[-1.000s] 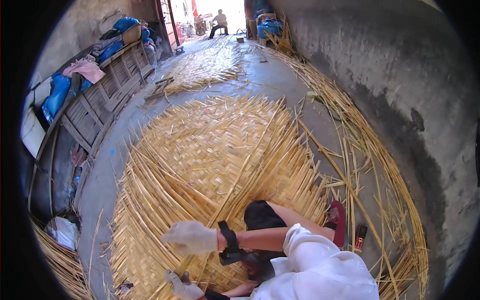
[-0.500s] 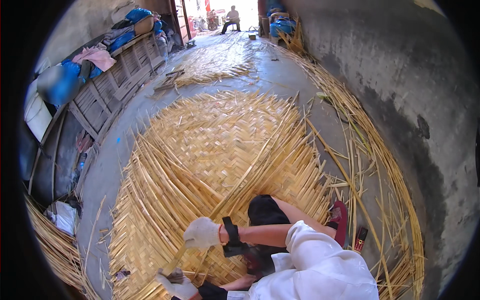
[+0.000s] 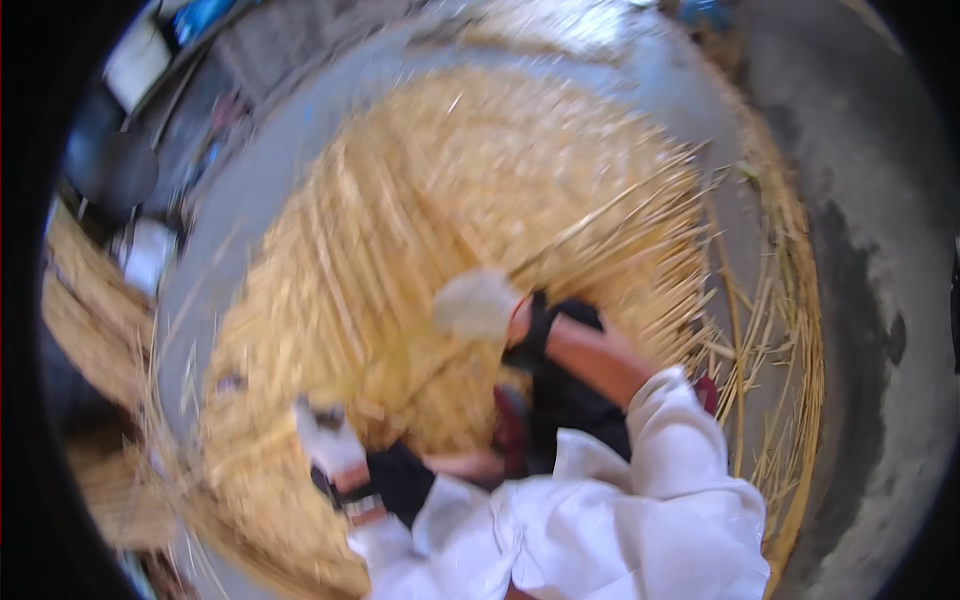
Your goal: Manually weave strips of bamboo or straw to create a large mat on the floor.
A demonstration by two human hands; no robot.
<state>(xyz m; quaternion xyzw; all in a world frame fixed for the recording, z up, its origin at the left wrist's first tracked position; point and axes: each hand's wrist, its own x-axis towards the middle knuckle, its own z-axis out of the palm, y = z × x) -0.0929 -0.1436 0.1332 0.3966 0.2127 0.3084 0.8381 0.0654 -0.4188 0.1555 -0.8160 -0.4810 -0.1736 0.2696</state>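
Observation:
A large mat of woven, split reed strips (image 3: 530, 130) spreads over the floor under me. My left hand (image 3: 332, 440), in a pale glove with dark patches at the fingers, is over the mat's near left part. My right hand (image 3: 478, 303), also gloved, is over the middle of the mat, beside a fan of loose strip ends (image 3: 610, 235). Motion smears the fingers of both hands, so what they hold, if anything, does not show. My bent legs in dark cloth (image 3: 575, 400) rest on the mat between my arms.
Loose reeds (image 3: 790, 330) lie along the grey wall (image 3: 860, 240) at the right. Bundled reeds (image 3: 100, 310) and a white bag (image 3: 150, 255) are at the left. Another pale mat (image 3: 560, 25) lies farther off on the grey floor (image 3: 250, 220).
The view has tilted down and blurred. The doorway and the seated person have gone out of sight. My hands are farther apart, the right one farther from my body.

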